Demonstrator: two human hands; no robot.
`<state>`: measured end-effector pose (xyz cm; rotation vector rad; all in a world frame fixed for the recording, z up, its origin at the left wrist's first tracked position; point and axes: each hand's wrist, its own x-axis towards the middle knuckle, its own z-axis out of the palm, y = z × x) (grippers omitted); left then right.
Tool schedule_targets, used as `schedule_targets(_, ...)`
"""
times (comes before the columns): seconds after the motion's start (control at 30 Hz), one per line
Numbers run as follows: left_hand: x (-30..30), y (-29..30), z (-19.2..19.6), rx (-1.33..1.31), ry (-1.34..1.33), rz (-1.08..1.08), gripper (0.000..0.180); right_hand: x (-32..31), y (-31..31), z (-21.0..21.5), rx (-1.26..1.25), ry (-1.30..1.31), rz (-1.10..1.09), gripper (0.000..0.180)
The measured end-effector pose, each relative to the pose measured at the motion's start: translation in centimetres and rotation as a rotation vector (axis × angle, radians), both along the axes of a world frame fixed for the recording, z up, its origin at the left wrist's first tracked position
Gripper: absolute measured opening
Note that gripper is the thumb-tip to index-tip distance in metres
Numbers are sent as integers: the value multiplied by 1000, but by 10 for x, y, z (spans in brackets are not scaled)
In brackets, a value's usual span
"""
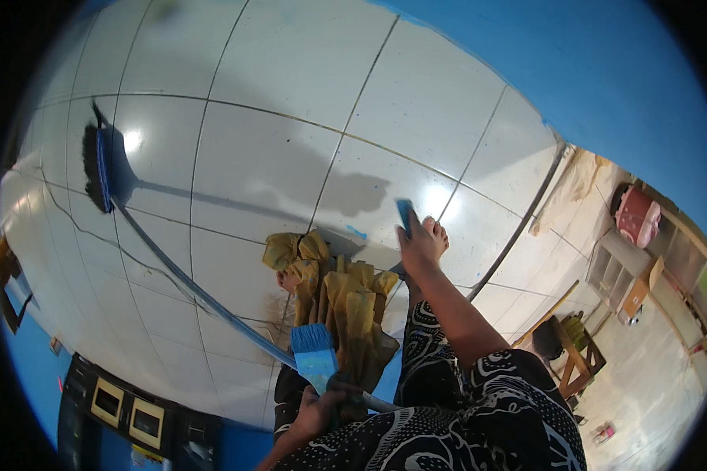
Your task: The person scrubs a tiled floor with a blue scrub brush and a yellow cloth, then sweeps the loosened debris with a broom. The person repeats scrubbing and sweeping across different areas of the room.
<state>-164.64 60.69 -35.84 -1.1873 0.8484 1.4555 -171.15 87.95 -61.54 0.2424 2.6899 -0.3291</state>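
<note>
My left hand (316, 412) is low in front of my body, its fingers closed round a wide paintbrush (314, 353) whose bristles and ferrule are coated in light blue paint. Behind the brush runs the pole of a long-handled broom (188, 279); whether my fingers also grip it, I cannot tell. The broom's blue head (100, 169) with dark bristles is at the far left. Crumpled mustard-yellow cloth (346, 302) hangs beside the brush. Farther forward, my right hand (421, 250) is closed on a small flat blue object (404, 215), its kind unclear.
White floor tiles (259, 169) bear small blue specks. A blue wall (589, 78) rises at the upper right. My bare right foot (437, 232) is just beyond my right hand. A thin cable (106, 239) crosses the floor leftward. A wooden stool (581, 365) and pink container (638, 216) are at right.
</note>
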Motion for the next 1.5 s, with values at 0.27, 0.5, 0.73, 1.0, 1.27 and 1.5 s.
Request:
schedule_targets(0.27,18,-18,-4,-43,23,-191,30,117,52,75,-69,-518,-497,45)
schedule_targets(0.5,32,2,-4,-49,121,-266,30,222,35,6,-63,-674,-701,47)
schedule_targets(0.73,47,25,-1,-21,14,-256,31,220,20,-36,-38,-480,-791,53)
schedule_targets(1.0,62,44,-1,34,40,-279,30,86,37,-51,-118,-368,-407,52)
schedule_targets(1.27,71,35,5,65,-32,-61,30,121,-56,-30,-193,-503,-40,64)
schedule_targets(1.5,96,11,6,30,53,-46,28,76,-84,-31,-195,-422,-64,57)
